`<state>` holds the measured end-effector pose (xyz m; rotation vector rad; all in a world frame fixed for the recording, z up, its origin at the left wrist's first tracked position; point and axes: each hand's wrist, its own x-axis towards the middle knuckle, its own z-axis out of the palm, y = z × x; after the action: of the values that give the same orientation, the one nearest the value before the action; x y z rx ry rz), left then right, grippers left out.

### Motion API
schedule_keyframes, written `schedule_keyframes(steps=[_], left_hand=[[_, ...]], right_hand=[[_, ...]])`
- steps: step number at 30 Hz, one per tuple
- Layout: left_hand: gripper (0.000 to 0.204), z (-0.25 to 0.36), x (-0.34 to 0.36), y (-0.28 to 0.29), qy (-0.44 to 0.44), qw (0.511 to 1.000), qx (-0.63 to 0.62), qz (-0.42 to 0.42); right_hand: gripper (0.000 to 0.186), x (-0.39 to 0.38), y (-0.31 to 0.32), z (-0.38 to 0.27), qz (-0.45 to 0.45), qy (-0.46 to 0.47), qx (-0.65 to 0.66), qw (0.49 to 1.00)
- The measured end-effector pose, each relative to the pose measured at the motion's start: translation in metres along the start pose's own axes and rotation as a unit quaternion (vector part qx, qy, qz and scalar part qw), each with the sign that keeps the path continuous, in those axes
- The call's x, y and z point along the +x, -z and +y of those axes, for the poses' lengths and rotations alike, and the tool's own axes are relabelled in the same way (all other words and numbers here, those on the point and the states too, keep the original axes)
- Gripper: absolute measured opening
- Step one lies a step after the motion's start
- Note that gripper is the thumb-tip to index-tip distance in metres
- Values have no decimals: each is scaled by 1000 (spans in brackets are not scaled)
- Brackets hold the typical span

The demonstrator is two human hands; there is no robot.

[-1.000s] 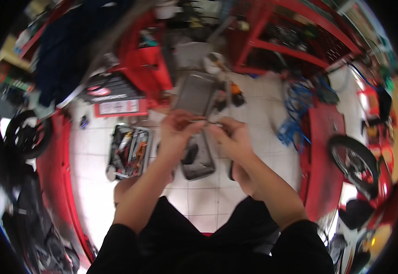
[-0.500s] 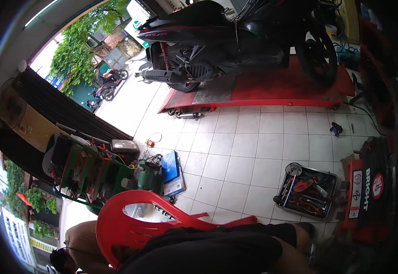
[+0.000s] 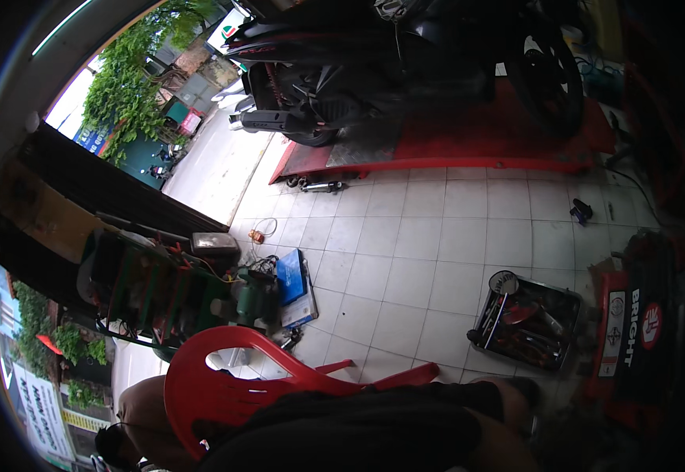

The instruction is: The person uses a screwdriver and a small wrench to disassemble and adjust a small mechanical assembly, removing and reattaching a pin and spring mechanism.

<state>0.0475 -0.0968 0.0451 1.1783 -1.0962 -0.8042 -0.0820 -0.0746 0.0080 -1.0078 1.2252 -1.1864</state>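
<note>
Swung away from the hands toward red chair (image 3: pixel 224 385) and tool tray (image 3: pixel 527 322); neither grip visible, so look back before working.

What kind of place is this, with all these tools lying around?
Most likely a motorbike repair shop. A black motorbike stands on a red lift ramp, a tray of hand tools sits on the white tiled floor, and the shop opens straight onto a street.

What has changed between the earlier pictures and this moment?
The view swung off both hands and the small part they held; neither hand shows now. It looks over the shoulder at a red plastic chair, a tool tray and a motorcycle on a red lift, unmoved lately.
</note>
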Motion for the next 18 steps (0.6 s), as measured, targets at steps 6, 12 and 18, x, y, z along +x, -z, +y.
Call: schedule_keyframes(steps=[6, 12, 18], left_hand=[[26, -10, -5, -24, -29, 999, 18, 29], [30, -4, -17, -29, 44, 998, 35, -22], [36, -2, -25, -18, -27, 997, 54, -50]], right_hand=[[47, 9, 57, 12, -16, 78, 39, 996], [44, -27, 54, -14, -2, 369, -427, 826], [48, -38, 12, -18, 153, -63, -9, 986]])
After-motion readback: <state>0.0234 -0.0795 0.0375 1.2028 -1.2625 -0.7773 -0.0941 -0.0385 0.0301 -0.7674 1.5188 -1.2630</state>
